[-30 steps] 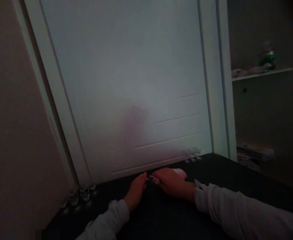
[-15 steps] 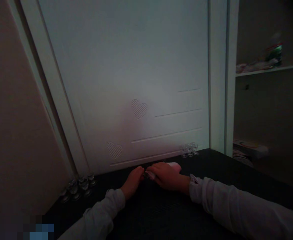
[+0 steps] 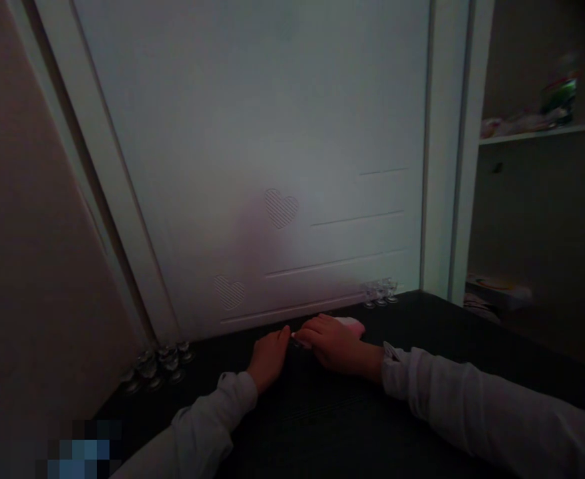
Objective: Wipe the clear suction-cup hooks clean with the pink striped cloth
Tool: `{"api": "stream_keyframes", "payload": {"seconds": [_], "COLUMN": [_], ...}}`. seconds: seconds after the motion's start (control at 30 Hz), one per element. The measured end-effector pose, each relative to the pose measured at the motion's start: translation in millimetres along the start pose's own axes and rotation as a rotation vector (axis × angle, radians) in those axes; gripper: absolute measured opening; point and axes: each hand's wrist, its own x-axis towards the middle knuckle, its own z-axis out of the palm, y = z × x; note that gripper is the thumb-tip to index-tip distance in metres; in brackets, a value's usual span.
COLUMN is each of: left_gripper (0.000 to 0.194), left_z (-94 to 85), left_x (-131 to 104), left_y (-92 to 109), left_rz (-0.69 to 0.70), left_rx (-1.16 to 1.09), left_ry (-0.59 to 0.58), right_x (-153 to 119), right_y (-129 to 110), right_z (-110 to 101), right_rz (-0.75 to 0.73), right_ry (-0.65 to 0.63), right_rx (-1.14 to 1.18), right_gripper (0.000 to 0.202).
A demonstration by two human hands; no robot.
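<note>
My right hand (image 3: 333,342) is closed over a pink-and-white cloth (image 3: 353,326), which sticks out past the knuckles on the right. A pale, shiny bit shows under its fingertips, too dim to name. Just to the left, my left hand (image 3: 269,359) has its fingers pressed together, their tips close to the right hand's. Whatever they may hold is hidden. Both hands are low over the black tabletop (image 3: 332,426), near its back edge. Several small clear stemmed glasses (image 3: 167,359) stand at the left. Another group of clear glasses (image 3: 381,293) stands at the back right.
Behind the table rises a white panel (image 3: 222,133) with engraved hearts and lines. A wall (image 3: 32,219) bounds the left side. To the right, a shelf (image 3: 546,133) carries a green container (image 3: 560,100) and other items.
My left hand's fingers have straightened a little and point further up. My right hand stays on the cloth. The whole view has shifted slightly.
</note>
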Motion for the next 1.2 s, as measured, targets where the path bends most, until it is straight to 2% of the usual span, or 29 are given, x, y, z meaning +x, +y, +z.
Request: {"api": "stream_keyframes", "payload": {"seconds": [0.27, 0.4, 0.5, 0.6, 0.73, 0.83, 0.97, 1.1, 1.2], "left_gripper": [0.027, 0.025, 0.021, 0.027, 0.033, 0.031, 0.022, 0.026, 0.027], "left_z": [1.4, -1.4, -5.1, -10.2, -16.0, -16.0, -12.0, -10.5, -8.9], "left_x": [-2.8, -5.4, -7.3, -10.3, -13.9, -11.1, 0.2, 5.5, 1.9], "left_y": [-4.1, -1.0, 4.0, 8.4, 10.2, 8.8, 5.5, 4.2, 7.0], "left_rz": [0.151, 0.229, 0.28, 0.337, 0.4, 0.37, 0.231, 0.115, 0.053], "left_rx": [0.124, 0.232, 0.297, 0.328, 0.333, 0.326, 0.299, 0.241, 0.19], "left_ry": [0.059, 0.087, 0.128, 0.171, 0.164, 0.144, 0.071, -0.041, -0.081], "right_x": [2.4, 3.7, 3.6, 3.3, 3.7, 5.5, 7.4, 7.2, 6.5], "right_y": [-4.4, -9.1, -11.8, -12.0, -12.2, -12.2, -4.9, 5.6, 8.4], "right_z": [-4.4, -3.2, -0.7, 1.3, 2.3, 2.1, 0.5, -2.2, -3.4], "right_rz": [0.043, 0.154, 0.266, 0.325, 0.324, 0.327, 0.334, 0.249, 0.181], "right_ry": [-0.031, -0.009, 0.011, -0.022, -0.098, -0.128, -0.127, -0.147, -0.165], "right_rx": [0.1, 0.197, 0.277, 0.365, 0.413, 0.346, 0.156, 0.01, -0.056], "right_gripper": [0.029, 0.031, 0.021, 0.012, 0.02, 0.021, 0.016, 0.012, 0.015]}}
